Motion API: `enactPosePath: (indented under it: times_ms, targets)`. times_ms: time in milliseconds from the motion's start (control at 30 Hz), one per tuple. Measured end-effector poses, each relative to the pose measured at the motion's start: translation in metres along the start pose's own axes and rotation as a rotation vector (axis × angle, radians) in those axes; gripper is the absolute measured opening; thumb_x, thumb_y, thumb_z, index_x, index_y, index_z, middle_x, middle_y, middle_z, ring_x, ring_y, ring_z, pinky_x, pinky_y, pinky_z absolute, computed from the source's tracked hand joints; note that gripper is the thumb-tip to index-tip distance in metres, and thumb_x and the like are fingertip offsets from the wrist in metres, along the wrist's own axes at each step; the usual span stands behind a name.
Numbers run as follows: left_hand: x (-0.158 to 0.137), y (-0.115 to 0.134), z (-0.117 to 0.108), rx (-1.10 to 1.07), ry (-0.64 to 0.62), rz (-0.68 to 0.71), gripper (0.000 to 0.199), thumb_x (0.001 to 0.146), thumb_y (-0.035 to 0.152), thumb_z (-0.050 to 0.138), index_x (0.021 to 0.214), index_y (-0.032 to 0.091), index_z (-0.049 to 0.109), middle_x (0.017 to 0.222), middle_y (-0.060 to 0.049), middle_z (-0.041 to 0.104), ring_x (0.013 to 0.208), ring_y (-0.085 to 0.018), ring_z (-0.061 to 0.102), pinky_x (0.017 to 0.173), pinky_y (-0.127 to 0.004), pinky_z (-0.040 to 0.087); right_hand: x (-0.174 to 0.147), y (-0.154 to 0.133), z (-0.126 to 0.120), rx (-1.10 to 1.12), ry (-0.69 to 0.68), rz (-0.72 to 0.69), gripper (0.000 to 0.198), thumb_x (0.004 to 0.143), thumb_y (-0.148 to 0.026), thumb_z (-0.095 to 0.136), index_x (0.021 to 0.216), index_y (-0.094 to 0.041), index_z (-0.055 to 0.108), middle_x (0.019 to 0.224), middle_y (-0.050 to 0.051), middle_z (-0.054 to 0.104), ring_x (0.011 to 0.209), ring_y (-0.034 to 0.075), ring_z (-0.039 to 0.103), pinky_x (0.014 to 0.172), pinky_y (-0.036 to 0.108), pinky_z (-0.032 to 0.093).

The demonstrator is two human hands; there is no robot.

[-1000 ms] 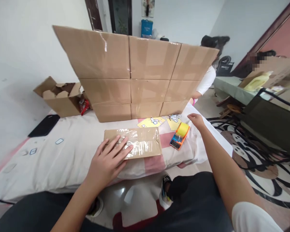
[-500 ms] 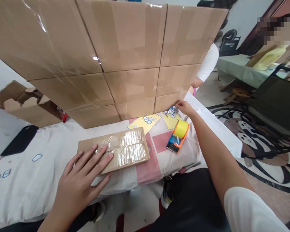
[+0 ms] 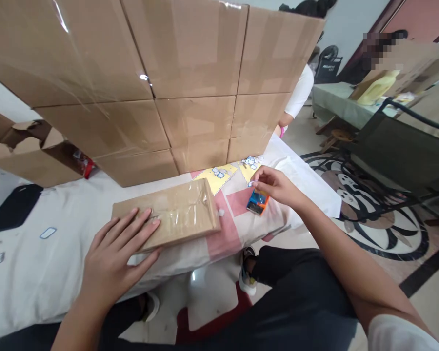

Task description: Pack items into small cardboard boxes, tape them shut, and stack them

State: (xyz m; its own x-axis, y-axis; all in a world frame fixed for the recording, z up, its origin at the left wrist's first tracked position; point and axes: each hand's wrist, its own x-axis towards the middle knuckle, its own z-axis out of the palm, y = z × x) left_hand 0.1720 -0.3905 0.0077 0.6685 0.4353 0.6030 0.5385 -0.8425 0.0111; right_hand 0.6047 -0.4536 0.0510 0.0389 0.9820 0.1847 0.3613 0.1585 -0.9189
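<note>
My left hand [image 3: 115, 251] lies flat with spread fingers on the left part of a flat cardboard box [image 3: 183, 207]. Shiny clear tape covers part of that box's top. My right hand [image 3: 276, 185] hovers over the blue and orange tape dispenser [image 3: 256, 202] and hides its yellow roll almost completely. Thumb and fingertips of this hand are pinched together. A tiny pale bit shows at the fingertips, but I cannot make out what it is. Between box and dispenser a small whitish scrap [image 3: 221, 212] rests on the patterned cloth [image 3: 227, 239].
A wall of stacked taped cartons [image 3: 193, 117] rises behind the box. To the left are an opened carton [image 3: 32, 156] and a black flat object [image 3: 10, 207]. Another person's arm [image 3: 290, 107] shows behind the stack. A dark folding chair [image 3: 391, 146] stands at right.
My right hand has come from the stack's lower right corner back towards me, over the tape dispenser. My left hand stays on the box. The whole view has shifted slightly.
</note>
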Motion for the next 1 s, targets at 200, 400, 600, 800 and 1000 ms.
enactPosePath:
  times_ms: [200, 400, 600, 800, 1000]
  targets:
    - [-0.002, -0.003, -0.005, -0.045, -0.014, -0.039, 0.063, 0.088, 0.033, 0.070, 0.148, 0.029, 0.050, 0.150, -0.009, 0.056, 0.142, -0.033, 0.050, 0.115, -0.050, 0.038, -0.018, -0.019, 0.068, 0.047, -0.376, -0.034, 0.018, 0.095, -0.036, 0.064, 0.090, -0.018, 0.062, 0.088, 0.003, 0.066, 0.078, 0.014, 0.061, 0.068, 0.026, 0.046]
    - [-0.002, 0.002, -0.007, -0.060, -0.042, -0.005, 0.059, 0.088, 0.031, 0.070, 0.144, 0.028, 0.053, 0.150, -0.010, 0.057, 0.143, -0.033, 0.049, 0.116, -0.051, 0.036, -0.016, -0.010, 0.080, 0.190, -0.315, 0.019, 0.026, 0.092, -0.037, 0.068, 0.109, -0.019, 0.062, 0.093, 0.003, 0.068, 0.086, 0.014, 0.064, 0.077, 0.027, 0.048]
    - [0.003, 0.009, -0.008, -0.072, -0.067, 0.025, 0.054, 0.088, 0.030, 0.069, 0.140, 0.028, 0.057, 0.148, -0.008, 0.059, 0.142, -0.033, 0.049, 0.117, -0.051, 0.036, -0.019, -0.002, 0.080, 0.140, -0.349, -0.045, 0.023, 0.093, -0.027, 0.063, 0.113, -0.020, 0.052, 0.091, 0.000, 0.066, 0.085, 0.013, 0.063, 0.071, 0.025, 0.044]
    - [0.007, 0.018, -0.009, -0.084, -0.115, 0.040, 0.053, 0.088, 0.031, 0.069, 0.139, 0.030, 0.057, 0.147, -0.007, 0.059, 0.142, -0.032, 0.050, 0.118, -0.053, 0.034, -0.023, 0.006, 0.082, 0.109, -0.332, -0.008, 0.026, 0.087, -0.021, 0.067, 0.105, -0.022, 0.048, 0.089, -0.002, 0.060, 0.080, 0.012, 0.059, 0.068, 0.024, 0.041]
    - [0.009, 0.017, -0.010, -0.107, -0.128, 0.023, 0.056, 0.086, 0.032, 0.070, 0.141, 0.031, 0.055, 0.149, -0.006, 0.058, 0.143, -0.033, 0.048, 0.119, -0.053, 0.033, -0.025, 0.020, 0.085, 0.145, -0.332, 0.013, 0.036, 0.085, -0.025, 0.071, 0.111, -0.024, 0.046, 0.089, -0.002, 0.059, 0.082, 0.014, 0.059, 0.075, 0.028, 0.048]
